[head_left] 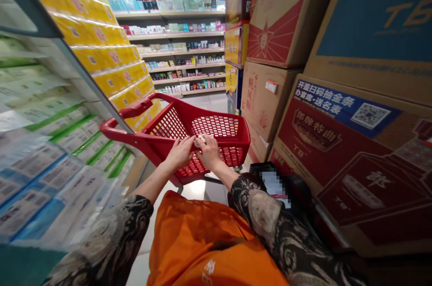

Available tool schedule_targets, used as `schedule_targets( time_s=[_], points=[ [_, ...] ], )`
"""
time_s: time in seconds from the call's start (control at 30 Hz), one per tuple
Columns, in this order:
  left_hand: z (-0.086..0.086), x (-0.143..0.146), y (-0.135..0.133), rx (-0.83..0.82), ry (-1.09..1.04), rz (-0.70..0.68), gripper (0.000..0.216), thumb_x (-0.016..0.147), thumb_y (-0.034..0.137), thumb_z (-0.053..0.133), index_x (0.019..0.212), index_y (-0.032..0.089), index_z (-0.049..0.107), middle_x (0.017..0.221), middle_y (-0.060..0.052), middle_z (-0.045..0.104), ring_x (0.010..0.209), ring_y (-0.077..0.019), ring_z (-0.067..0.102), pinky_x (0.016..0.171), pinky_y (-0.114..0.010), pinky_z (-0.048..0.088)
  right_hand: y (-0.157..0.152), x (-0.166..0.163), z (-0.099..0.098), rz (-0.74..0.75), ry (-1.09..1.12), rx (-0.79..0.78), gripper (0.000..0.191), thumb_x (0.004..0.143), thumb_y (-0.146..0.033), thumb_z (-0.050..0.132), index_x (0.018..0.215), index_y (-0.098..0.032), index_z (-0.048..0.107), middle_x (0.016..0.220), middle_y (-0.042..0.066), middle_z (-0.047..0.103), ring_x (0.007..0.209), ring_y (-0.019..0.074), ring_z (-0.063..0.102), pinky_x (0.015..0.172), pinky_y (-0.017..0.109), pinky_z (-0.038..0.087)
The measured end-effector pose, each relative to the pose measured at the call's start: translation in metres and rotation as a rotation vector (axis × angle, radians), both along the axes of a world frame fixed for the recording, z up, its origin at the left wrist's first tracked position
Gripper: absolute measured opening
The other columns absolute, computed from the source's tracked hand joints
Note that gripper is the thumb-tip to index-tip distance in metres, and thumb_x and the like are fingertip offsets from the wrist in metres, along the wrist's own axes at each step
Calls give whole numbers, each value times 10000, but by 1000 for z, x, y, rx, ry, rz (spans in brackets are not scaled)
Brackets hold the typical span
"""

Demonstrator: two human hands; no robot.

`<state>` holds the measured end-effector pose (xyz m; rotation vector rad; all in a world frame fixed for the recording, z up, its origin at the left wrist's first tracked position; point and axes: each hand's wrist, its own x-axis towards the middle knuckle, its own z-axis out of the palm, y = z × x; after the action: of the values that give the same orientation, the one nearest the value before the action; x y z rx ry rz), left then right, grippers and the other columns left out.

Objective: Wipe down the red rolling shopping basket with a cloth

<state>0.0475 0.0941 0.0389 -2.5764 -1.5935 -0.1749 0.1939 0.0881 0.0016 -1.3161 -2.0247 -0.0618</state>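
Observation:
A red shopping cart stands in front of me, turned sideways, with its handle to the left. Over its near rim my left hand and my right hand meet, fingertips close together. A small whitish thing shows at the fingers of my right hand, too small to name. The fingers of my left hand are bent in toward the same spot; what they pinch, if anything, is hidden. Inside the cart I see only the red lattice walls.
Cartons rise in a stack on the right. Yellow packs and white-green packs are piled on the left. Shelves with small goods stand at the back. A dark item with a blurred screen sits low at right. An orange apron covers my front.

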Motion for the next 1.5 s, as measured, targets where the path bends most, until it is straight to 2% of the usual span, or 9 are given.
schedule_targets(
  time_s=[0.17, 0.37, 0.47, 0.73, 0.87, 1.07, 1.23, 1.33, 1.5],
  points=[
    [-5, -1, -7, 87, 154, 60, 583, 805, 243, 410, 1371, 134, 322, 1450, -112, 335, 1351, -250, 253, 1095, -483, 187, 7, 21, -6, -72, -2, 28, 300, 881, -167, 441, 1122, -212, 614, 1113, 76, 544, 1002, 196, 452, 900, 299, 377],
    [-1, 10, -13, 79, 211, 112, 608, 810, 272, 403, 1384, 100, 303, 1455, -122, 321, 1351, -261, 242, 1093, -471, 185, -10, 106, -23, -263, -34, 97, 250, 816, -211, 560, 1054, -226, 634, 1082, 86, 534, 986, 229, 452, 863, 351, 374],
    [-1, 14, -16, 76, 219, 149, 618, 809, 267, 396, 1390, 85, 288, 1461, -124, 308, 1355, -272, 228, 1097, -476, 169, -17, 125, -29, -384, 28, 125, 228, 796, -237, 577, 1014, -204, 632, 1151, 105, 507, 1037, 255, 439, 885, 388, 360],
    [-4, 17, -18, 91, 248, 166, 646, 807, 287, 399, 1394, 53, 268, 1465, -137, 294, 1356, -284, 210, 1094, -477, 170, -1, 57, -22, -196, -61, 112, 305, 872, -216, 461, 1161, -245, 552, 1328, 69, 469, 1236, 238, 353, 1035, 458, 233],
    [-4, 15, -18, 94, 249, 175, 642, 801, 262, 399, 1398, 69, 264, 1469, -124, 289, 1362, -275, 200, 1099, -463, 155, -5, 82, -30, -180, -108, 101, 357, 866, -218, 477, 1214, -276, 535, 1337, 71, 462, 1239, 245, 365, 1034, 477, 238],
    [-7, 21, -17, 78, 221, 198, 662, 784, 253, 410, 1402, 71, 258, 1475, -122, 276, 1362, -284, 193, 1101, -470, 145, -18, 148, -45, -348, 25, 98, 449, 798, -201, 519, 1246, -163, 521, 1363, 151, 380, 1260, 282, 336, 1035, 453, 284],
    [-7, 25, -17, 71, 209, 210, 687, 770, 263, 427, 1402, 60, 253, 1477, -134, 265, 1363, -294, 189, 1100, -479, 144, -12, 90, -39, -278, 75, 125, 452, 819, -341, 520, 1241, -179, 522, 1368, 130, 380, 1278, 291, 303, 1057, 488, 241],
    [-8, 24, -18, 78, 217, 207, 685, 773, 272, 425, 1401, 60, 253, 1475, -141, 268, 1362, -298, 190, 1100, -478, 140, -7, 54, -31, -192, 60, 94, 378, 841, -297, 501, 1204, -212, 561, 1342, 98, 428, 1272, 254, 318, 1071, 449, 230],
    [-10, 20, -18, 94, 214, 191, 672, 783, 271, 413, 1400, 55, 255, 1474, -146, 267, 1363, -299, 187, 1101, -480, 133, -7, 82, -35, -170, 13, 100, 397, 834, -166, 465, 1208, -250, 565, 1328, 69, 453, 1247, 225, 356, 1065, 414, 250]
  ],
)
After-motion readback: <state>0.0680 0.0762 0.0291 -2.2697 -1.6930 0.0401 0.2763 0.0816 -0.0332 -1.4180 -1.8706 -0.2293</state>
